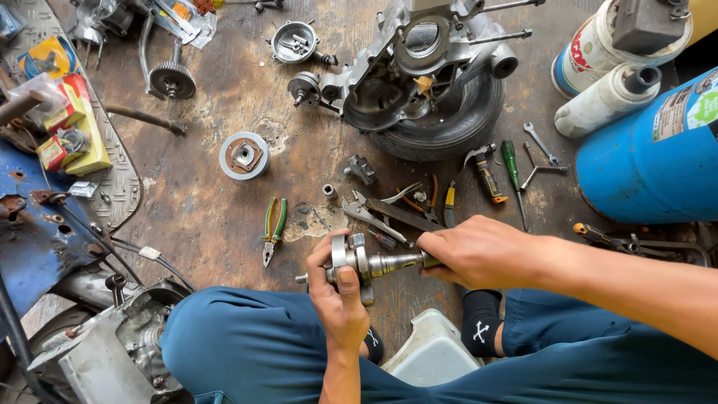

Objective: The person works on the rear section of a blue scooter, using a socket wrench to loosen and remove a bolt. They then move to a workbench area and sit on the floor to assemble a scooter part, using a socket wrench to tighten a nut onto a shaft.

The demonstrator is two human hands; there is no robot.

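A steel crankshaft (359, 262) is held clamped above the floor's near edge, its web in the left hand (338, 295) and its shaft in the right hand (479, 251), while the engine case (407, 71) lies open, apparently mid-assembly, toward the far edge.

A stained, worn wooden floor (224, 217) carries scattered parts and tools. Green-handled pliers (274, 228) lie near its middle, a round pulley disc (244, 155) beyond them. A small tyre (456, 123) bearing an engine casing (407, 71) rests toward the far edge, a blue gas cylinder (658, 153) at the right edge.
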